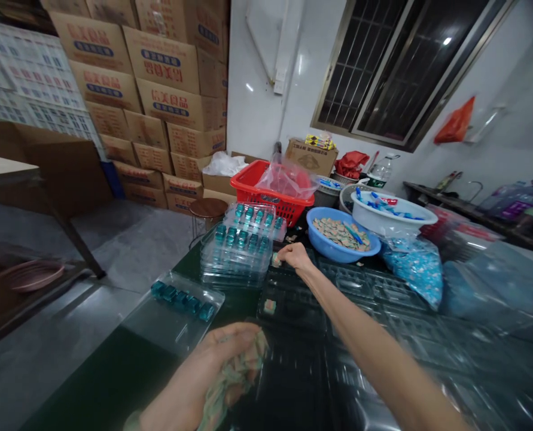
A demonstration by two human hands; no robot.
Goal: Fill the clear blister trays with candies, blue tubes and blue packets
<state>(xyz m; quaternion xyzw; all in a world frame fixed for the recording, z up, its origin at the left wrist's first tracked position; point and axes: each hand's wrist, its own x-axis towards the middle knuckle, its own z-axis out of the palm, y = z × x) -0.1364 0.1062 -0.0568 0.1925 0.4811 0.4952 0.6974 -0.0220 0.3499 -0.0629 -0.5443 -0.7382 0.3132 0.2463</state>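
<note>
My left hand is closed around a handful of small pink-and-green pieces, low in the foreground and a little blurred. Farther off, my right hand pinches one such piece at the far left of the clear plastic trays. Another small pink-and-green piece lies in a tray compartment between the two hands. The trays cover the right part of the dark green table. More of these pieces fill a blue basin just beyond my right hand.
Clear packages with teal pieces are stacked left of my right hand; another clear package lies nearer the table's left edge. Behind stand a red basket and a white basin. A bag of blue pieces sits at the right.
</note>
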